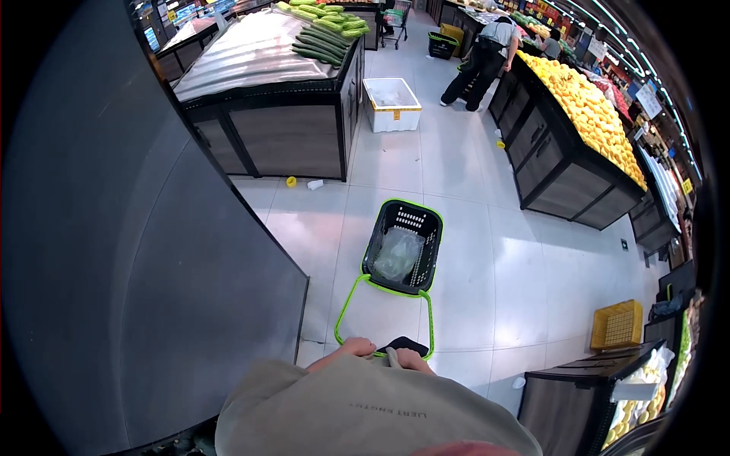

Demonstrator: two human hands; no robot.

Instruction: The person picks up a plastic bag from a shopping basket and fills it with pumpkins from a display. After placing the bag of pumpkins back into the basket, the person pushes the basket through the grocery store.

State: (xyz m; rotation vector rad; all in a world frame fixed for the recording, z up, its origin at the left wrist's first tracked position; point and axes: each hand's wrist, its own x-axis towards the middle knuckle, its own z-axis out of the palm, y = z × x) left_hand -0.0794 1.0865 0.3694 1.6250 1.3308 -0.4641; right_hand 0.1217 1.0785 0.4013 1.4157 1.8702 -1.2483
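A black shopping basket [432, 254] with a green rim stands on the floor ahead of me, its long green handle [430, 323] swung toward my body. Inside lies a clear plastic bag [398, 254] with something pale green in it. My left hand [359, 347] is closed at the near end of the handle. Close beside it, my right hand [411, 359] is curled, fingers partly hidden, at a bit of grey cloth and the handle's near bar; what it grips I cannot tell. A dark object [403, 346] shows between the hands.
A dark grey panel [205, 289] rises on my left. Ahead are a stand with cucumbers [319, 45] and a white foam box [394, 114]. To the right, a person [487, 61] bends by a stand of yellow fruit [582, 102]. A yellow crate [617, 325] sits at lower right.
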